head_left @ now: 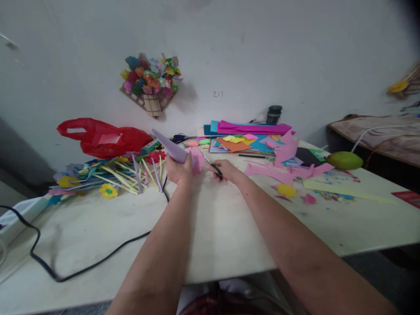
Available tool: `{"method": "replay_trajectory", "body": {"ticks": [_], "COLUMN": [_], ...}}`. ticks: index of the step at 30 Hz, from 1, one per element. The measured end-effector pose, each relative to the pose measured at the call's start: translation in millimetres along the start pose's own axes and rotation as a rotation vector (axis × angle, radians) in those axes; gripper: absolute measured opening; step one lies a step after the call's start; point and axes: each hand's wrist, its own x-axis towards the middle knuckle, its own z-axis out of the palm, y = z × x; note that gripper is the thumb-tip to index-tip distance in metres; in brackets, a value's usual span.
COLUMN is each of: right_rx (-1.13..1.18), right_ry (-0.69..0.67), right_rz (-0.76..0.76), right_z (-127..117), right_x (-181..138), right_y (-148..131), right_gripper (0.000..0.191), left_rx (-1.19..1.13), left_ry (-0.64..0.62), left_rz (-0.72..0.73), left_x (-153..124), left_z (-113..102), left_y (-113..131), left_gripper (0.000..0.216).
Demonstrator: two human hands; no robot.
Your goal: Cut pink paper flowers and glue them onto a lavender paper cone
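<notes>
My left hand point(180, 170) is closed around a lilac sheet point(170, 146) that sticks up to the upper left, and a pink flower-edged piece point(197, 160) shows at its right side. Dark-handled scissors point(216, 170) are gripped in my right hand point(223, 169). Their blades point up and left, close to the pink piece; whether they touch it I cannot tell. Left of my left hand lie several pale yellow and lilac strips point(126, 177) with cut flowers, among them a yellow flower point(109, 190).
A red plastic bag point(108, 140) lies at the back left. Colored sheets point(252, 127) are stacked by the wall, with pink scraps point(271, 172) to the right. A black cable point(98, 262) crosses the left side. A green mango-like fruit point(345, 160) sits near the right edge.
</notes>
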Motion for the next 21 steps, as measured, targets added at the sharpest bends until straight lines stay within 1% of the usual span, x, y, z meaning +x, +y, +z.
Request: {"method": "replay_trajectory", "body": {"ticks": [9,16,21], "right_rx": [0.04,0.057,0.074], "right_ry": [-0.009,-0.018,-0.017], "right_rz": [0.02,-0.005,0.013], "right_z": [-2.2,-4.9,-5.1], "right_x": [0.9,4.2,2.5], "right_y": [1.0,7.1,5.1], "right_gripper": [0.023,0.03,0.026], "left_rx": [-0.069,-0.062,-0.053], "left_ry": [0.014,0.015,0.032], "left_rz": [-0.01,0.017,0.043], "left_x": [2.7,3.8,5.8], "left_z": [3.0,3.3,5.0], "left_y": [-3.0,-4.3,-7.4], "left_gripper": [0.054,0.054,0.054]}}
